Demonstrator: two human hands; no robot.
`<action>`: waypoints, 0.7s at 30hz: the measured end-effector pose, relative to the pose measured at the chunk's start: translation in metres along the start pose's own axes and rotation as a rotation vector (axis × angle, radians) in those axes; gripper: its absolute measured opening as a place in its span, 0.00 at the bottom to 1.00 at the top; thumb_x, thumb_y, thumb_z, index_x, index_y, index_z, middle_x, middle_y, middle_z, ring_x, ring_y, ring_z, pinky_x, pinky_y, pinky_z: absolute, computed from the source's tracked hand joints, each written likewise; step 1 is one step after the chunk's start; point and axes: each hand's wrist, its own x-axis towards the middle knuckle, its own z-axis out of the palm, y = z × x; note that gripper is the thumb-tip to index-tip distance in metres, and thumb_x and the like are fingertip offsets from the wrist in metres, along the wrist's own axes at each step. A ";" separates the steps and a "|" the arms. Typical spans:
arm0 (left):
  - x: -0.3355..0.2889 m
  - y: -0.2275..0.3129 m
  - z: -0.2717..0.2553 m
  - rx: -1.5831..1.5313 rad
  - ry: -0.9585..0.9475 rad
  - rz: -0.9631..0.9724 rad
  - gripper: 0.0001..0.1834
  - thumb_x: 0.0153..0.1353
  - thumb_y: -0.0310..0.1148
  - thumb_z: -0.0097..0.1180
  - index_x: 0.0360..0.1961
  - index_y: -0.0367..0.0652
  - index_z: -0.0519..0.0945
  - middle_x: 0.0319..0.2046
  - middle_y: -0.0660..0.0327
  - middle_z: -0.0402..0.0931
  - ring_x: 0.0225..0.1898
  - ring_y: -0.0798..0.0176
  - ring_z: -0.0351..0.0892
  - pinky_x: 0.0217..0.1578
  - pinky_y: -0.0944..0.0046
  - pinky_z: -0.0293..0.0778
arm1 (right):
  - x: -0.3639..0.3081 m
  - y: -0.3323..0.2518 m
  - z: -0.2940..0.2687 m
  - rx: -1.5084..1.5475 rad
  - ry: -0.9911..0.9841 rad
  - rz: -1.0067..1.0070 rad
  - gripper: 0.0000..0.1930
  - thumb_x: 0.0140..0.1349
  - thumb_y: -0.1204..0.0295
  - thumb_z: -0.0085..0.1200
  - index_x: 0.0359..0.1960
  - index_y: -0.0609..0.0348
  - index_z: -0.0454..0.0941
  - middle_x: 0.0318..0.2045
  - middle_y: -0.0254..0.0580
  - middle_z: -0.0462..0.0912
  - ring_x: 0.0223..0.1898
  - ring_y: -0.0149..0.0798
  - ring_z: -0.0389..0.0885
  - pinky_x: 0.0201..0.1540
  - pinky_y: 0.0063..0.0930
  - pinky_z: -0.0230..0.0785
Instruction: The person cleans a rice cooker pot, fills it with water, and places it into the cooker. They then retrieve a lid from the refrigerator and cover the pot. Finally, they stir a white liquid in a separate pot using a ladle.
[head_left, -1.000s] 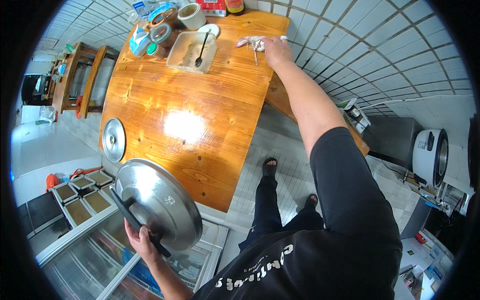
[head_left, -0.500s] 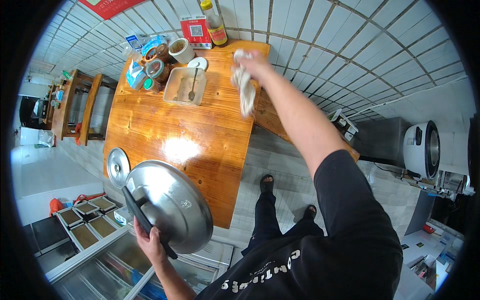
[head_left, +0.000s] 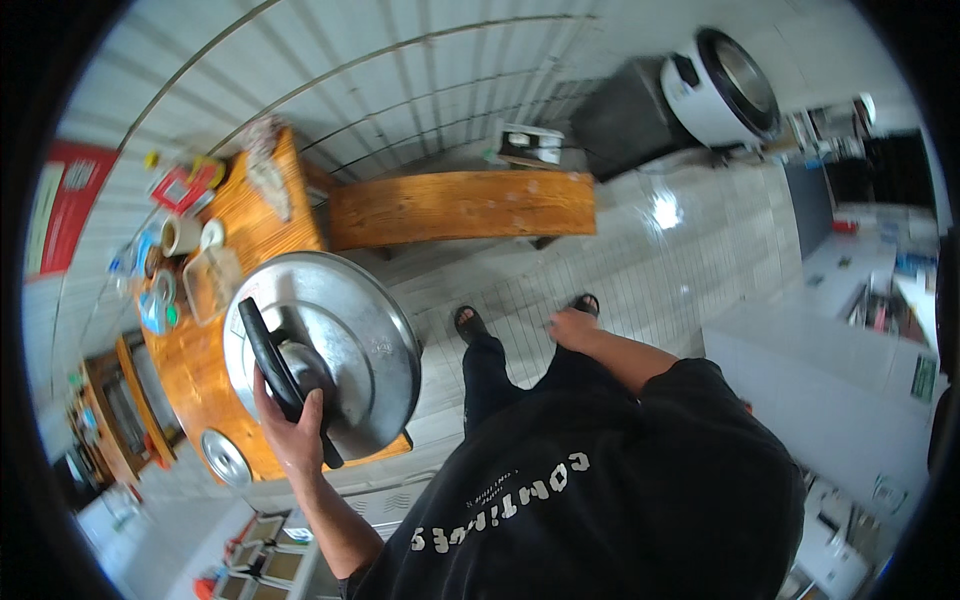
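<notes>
My left hand [head_left: 290, 420] grips the black handle [head_left: 262, 345] of a large round steel lid [head_left: 345, 340] and holds it tilted above the near end of the wooden table [head_left: 195, 375]. A whitish cloth [head_left: 268, 178] lies crumpled on the table's far corner, with no hand on it. My right hand [head_left: 572, 326] hangs low beside my leg over the tiled floor, far from the table. It is blurred and nothing shows in it.
A wooden bench [head_left: 460, 208] stands beside the table. The table carries a mug [head_left: 182, 235], a clear container [head_left: 212, 282], tins and a small steel lid [head_left: 225, 458]. A white rice cooker [head_left: 725, 85] sits at the upper right, a white counter [head_left: 800, 370] at the right.
My right hand let go of the cloth, left it on the table's far corner and dropped to my side. The view swung right, and the lid rose over the table's near end.
</notes>
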 end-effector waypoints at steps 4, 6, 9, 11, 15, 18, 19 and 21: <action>0.025 0.056 0.061 0.195 -0.127 0.073 0.42 0.54 0.20 0.59 0.70 0.38 0.58 0.55 0.52 0.71 0.53 0.61 0.74 0.56 0.63 0.68 | -0.112 0.124 0.039 0.289 -0.284 0.444 0.25 0.63 0.48 0.47 0.48 0.55 0.80 0.47 0.51 0.82 0.49 0.52 0.81 0.52 0.47 0.73; 0.032 0.083 0.103 0.291 -0.152 0.153 0.40 0.54 0.20 0.58 0.70 0.38 0.58 0.58 0.51 0.70 0.57 0.59 0.73 0.59 0.63 0.66 | -0.136 0.164 0.057 0.631 -0.384 0.589 0.24 0.63 0.49 0.49 0.46 0.57 0.81 0.46 0.53 0.83 0.46 0.53 0.82 0.51 0.47 0.73; 0.040 0.132 0.166 0.315 -0.196 0.247 0.39 0.56 0.21 0.57 0.70 0.39 0.59 0.61 0.52 0.69 0.58 0.60 0.72 0.59 0.63 0.65 | -0.164 0.204 0.094 0.499 -0.069 0.302 0.19 0.59 0.59 0.50 0.43 0.59 0.81 0.40 0.54 0.83 0.45 0.53 0.82 0.50 0.44 0.72; 0.038 0.172 0.220 0.283 -0.222 0.307 0.39 0.56 0.22 0.58 0.70 0.40 0.59 0.61 0.53 0.68 0.58 0.61 0.71 0.59 0.64 0.66 | -0.176 0.235 0.105 0.638 -0.095 0.276 0.18 0.58 0.58 0.52 0.42 0.58 0.82 0.38 0.52 0.84 0.43 0.51 0.82 0.48 0.41 0.73; 0.042 0.268 0.340 0.420 -0.299 0.421 0.35 0.60 0.27 0.57 0.69 0.39 0.61 0.60 0.53 0.70 0.55 0.63 0.73 0.57 0.66 0.67 | -0.232 0.303 0.099 1.003 -0.090 0.290 0.19 0.59 0.55 0.55 0.39 0.58 0.83 0.32 0.48 0.85 0.36 0.43 0.83 0.42 0.36 0.74; 0.037 0.339 0.443 0.364 -0.382 0.474 0.34 0.61 0.30 0.57 0.68 0.36 0.62 0.57 0.53 0.73 0.54 0.64 0.74 0.55 0.66 0.68 | -0.267 0.345 0.097 1.205 -0.109 0.391 0.22 0.62 0.50 0.52 0.41 0.58 0.83 0.32 0.45 0.84 0.35 0.41 0.81 0.42 0.38 0.73; 0.035 0.357 0.482 0.180 -0.412 0.560 0.34 0.62 0.30 0.57 0.68 0.35 0.62 0.57 0.52 0.73 0.54 0.64 0.74 0.55 0.67 0.68 | -0.269 0.359 0.098 1.244 -0.132 0.367 0.23 0.63 0.49 0.50 0.42 0.58 0.82 0.34 0.45 0.85 0.38 0.42 0.81 0.44 0.40 0.73; 0.039 0.402 0.542 0.234 -0.504 0.626 0.33 0.62 0.30 0.56 0.68 0.34 0.63 0.57 0.50 0.73 0.54 0.62 0.74 0.56 0.66 0.67 | -0.266 0.377 0.105 1.112 -0.110 0.435 0.24 0.64 0.48 0.49 0.40 0.57 0.83 0.35 0.49 0.85 0.34 0.47 0.83 0.43 0.41 0.74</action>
